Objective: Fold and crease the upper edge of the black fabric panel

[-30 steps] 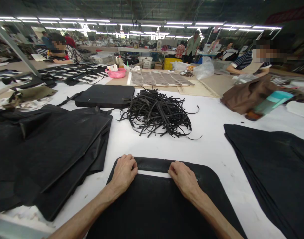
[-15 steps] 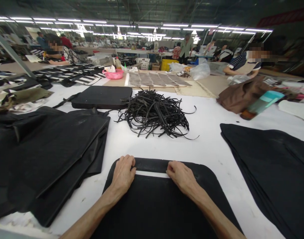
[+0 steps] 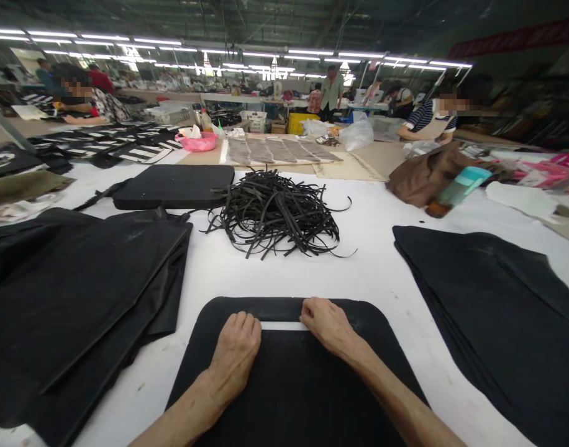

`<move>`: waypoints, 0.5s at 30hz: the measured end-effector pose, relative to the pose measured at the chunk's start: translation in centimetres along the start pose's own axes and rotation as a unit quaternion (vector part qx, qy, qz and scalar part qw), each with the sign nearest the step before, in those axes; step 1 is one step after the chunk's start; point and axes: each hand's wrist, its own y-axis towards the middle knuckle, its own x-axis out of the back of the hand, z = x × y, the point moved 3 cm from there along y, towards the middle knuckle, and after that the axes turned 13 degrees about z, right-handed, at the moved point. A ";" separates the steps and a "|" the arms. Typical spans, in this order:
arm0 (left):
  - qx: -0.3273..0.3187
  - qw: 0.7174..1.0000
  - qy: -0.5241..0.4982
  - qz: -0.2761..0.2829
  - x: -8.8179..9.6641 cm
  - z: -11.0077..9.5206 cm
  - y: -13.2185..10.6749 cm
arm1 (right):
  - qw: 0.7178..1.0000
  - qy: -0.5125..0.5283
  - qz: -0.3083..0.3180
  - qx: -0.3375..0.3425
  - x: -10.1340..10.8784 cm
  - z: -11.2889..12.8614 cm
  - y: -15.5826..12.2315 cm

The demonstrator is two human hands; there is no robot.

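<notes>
Now both hands, left hand [image 3: 235, 347] & right hand [image 3: 328, 326], fingers flat, pressing black panel [image 3: 289, 385] by its slot [image 3: 282, 325]; uneven pressure could skew the fold.

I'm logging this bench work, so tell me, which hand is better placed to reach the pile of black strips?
Probably the right hand: it rests at the far edge of the black panel, nearer the pile of black strips. The left hand lies flat further back on the panel.

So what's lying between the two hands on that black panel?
In the head view, a short white strip runs between the left hand and the right hand, across the black panel near its far edge.
</notes>
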 end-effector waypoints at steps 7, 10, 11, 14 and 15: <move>-0.022 0.984 0.175 -0.021 0.2 -2.2 -0.9 | 0.999 -0.019 0.012 -0.025 0.2 0.3 0.2; -0.018 0.979 0.204 -0.027 -0.2 -2.6 -0.5 | 0.999 -0.021 0.016 -0.041 0.5 0.4 0.6; -0.012 0.978 0.208 -0.028 -0.6 -2.7 -0.3 | 0.999 -0.023 0.015 -0.042 0.5 0.3 0.7; 0.018 0.977 0.204 -0.058 -1.7 -3.5 0.2 | 0.999 -0.034 0.001 -0.024 -0.1 0.1 0.7; 0.025 0.978 0.196 -0.075 -2.1 -3.9 0.4 | 0.999 -0.041 -0.008 -0.009 -0.5 -0.1 0.5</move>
